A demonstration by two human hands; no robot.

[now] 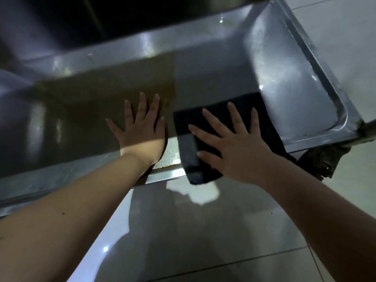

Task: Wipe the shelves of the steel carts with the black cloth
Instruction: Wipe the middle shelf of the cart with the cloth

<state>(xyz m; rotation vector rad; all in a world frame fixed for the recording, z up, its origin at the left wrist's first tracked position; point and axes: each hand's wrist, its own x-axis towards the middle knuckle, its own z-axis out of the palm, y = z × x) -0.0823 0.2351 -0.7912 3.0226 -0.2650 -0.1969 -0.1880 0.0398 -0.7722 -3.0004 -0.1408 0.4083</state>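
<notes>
A steel cart shelf with a raised rim runs across the view from left to upper right. A folded black cloth lies on it near the front edge, and one end hangs over that edge. My right hand presses flat on the cloth with the fingers spread. Left of the cloth, my left hand lies flat on the bare steel with straight, spread fingers. It holds nothing.
A higher shelf or cart part overhangs in dark shadow at the top. A black caster wheel sits under the shelf's right front corner. Glossy grey floor tiles lie below and to the right.
</notes>
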